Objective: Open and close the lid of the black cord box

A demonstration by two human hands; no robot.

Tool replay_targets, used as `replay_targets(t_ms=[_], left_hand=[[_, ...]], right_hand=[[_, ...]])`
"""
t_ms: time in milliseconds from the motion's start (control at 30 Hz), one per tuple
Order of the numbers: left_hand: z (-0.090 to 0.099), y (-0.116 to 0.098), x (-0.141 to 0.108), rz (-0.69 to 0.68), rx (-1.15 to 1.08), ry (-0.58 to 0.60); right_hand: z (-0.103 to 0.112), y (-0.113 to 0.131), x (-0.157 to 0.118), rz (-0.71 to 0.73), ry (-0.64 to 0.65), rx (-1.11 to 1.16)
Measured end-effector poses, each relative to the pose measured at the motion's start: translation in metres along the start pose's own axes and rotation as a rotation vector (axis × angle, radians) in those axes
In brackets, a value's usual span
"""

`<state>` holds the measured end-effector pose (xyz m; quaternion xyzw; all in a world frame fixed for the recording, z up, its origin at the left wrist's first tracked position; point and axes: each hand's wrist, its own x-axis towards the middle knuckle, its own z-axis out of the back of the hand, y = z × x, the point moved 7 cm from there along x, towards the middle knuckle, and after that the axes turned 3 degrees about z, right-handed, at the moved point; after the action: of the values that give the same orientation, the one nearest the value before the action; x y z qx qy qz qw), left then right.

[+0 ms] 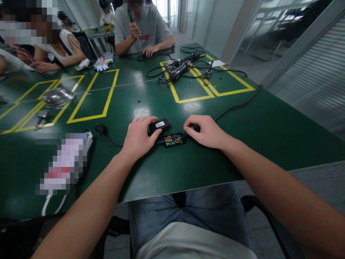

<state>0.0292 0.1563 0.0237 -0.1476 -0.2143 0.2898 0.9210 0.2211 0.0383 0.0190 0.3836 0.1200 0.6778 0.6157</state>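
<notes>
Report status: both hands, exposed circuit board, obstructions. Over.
Left hand around black plastic cover with white label. Right hand curled, hold unclear. Green circuit board with orange rings exposed in black casing, nothing over it.

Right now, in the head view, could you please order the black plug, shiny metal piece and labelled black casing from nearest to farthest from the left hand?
1. Labelled black casing: held in the left hand.
2. Black plug: to the hand's left.
3. Shiny metal piece: farther left, beyond the plug.
</notes>
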Motion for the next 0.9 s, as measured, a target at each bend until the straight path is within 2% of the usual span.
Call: replay_targets(t_ms=[100,267,400,600,900], left_hand=[[0.005,-0.018,-0.005,-0.129,-0.079,-0.001],[-0.006,-0.038,-0.015,-0.295,-0.147,0.146],[-0.013,-0.037,-0.015,-0.271,-0.145,0.219],[-0.014,-0.035,-0.014,-0.219,-0.142,0.241],[-0.016,-0.038,-0.014,-0.239,-0.133,0.252]], right_hand=[[0.000,-0.003,0.001,-0.031,-0.011,-0.003],[-0.002,-0.004,0.002,-0.058,0.002,0.005],[-0.005,-0.003,0.001,-0.061,0.031,0.015],[-0.007,0.000,0.000,-0.054,0.048,0.027],[-0.006,0.002,-0.001,-0.050,0.039,0.046]])
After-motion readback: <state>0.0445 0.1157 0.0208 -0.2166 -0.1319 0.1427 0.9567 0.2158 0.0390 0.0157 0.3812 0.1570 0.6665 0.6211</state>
